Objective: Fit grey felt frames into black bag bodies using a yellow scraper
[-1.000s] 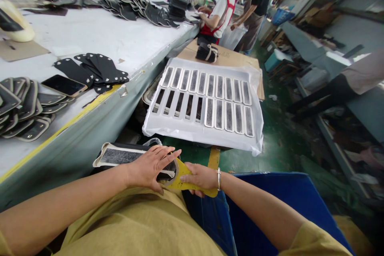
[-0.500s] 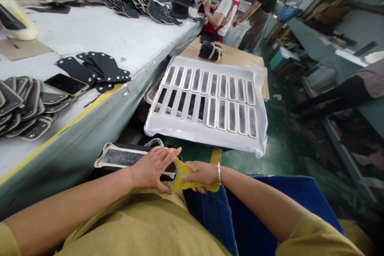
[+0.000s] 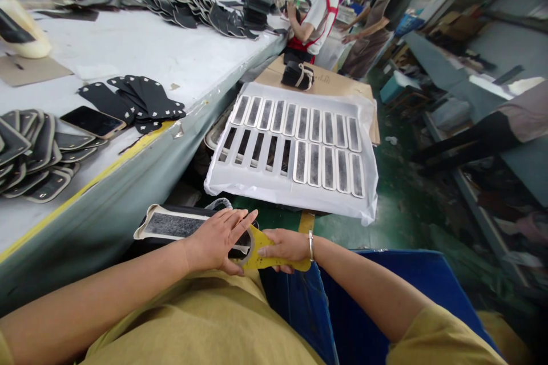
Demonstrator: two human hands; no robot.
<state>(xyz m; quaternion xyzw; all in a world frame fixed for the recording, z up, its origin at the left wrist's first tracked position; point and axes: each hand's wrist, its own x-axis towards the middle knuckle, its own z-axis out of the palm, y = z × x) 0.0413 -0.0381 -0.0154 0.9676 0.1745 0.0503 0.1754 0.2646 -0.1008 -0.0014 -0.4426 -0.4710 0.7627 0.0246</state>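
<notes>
Left hand (image 3: 217, 240): spreading its fingers flat over one long dark-grey strip with a pale border (image 3: 175, 224), lower centre-left of the frame
Right hand (image 3: 285, 246): pinching one flat yellow tool with a curved end (image 3: 263, 262) between thumb and fingers, just right of the left hand
White slotted rectangular sheet (image 3: 265, 182): lying mid-frame, bearing fifteen white-bordered dark-grey rectangles (image 3: 290, 120), ten in the upper row and five at lower right; showing five open slots (image 3: 257, 147) at lower left
Black rectangular phone (image 3: 94, 120): one, lying at mid-left on the white tabletop (image 3: 141, 48)
</notes>
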